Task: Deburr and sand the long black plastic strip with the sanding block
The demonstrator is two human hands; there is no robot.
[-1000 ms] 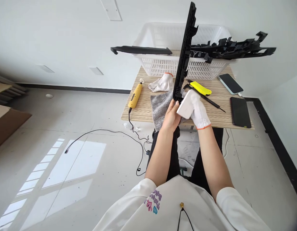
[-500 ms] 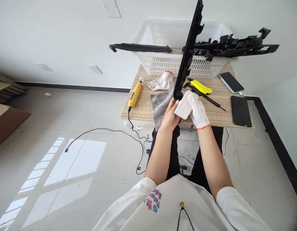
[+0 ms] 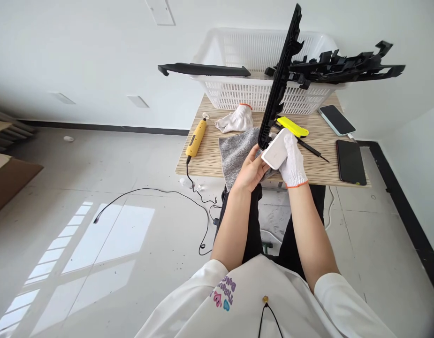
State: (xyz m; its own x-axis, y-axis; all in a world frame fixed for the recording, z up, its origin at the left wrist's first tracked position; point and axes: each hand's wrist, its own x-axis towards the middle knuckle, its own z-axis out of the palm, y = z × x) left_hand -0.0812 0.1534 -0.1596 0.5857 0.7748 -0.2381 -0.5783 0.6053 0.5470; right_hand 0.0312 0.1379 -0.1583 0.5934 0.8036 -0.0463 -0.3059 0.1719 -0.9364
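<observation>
Standing by a white wall over a grey floor (image 3: 132,263), the striped table (image 3: 209,162) holds a white basket (image 3: 234,96), a yellow tool (image 3: 196,140) and two phones (image 3: 350,162). The long black part (image 3: 278,89) slants up from the bare left hand (image 3: 249,174), whose fingers are closed on its low end. The gloved right hand (image 3: 294,162) is curled around a white block (image 3: 275,151) beside that end. Both arms (image 3: 231,225) reach forward.

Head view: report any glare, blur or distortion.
In the head view, window-shaped glare whitens the floor at left; the head view also looks wide-angle, stretched toward its edges; in the head view, the black part is dark yet fairly crisp.
</observation>
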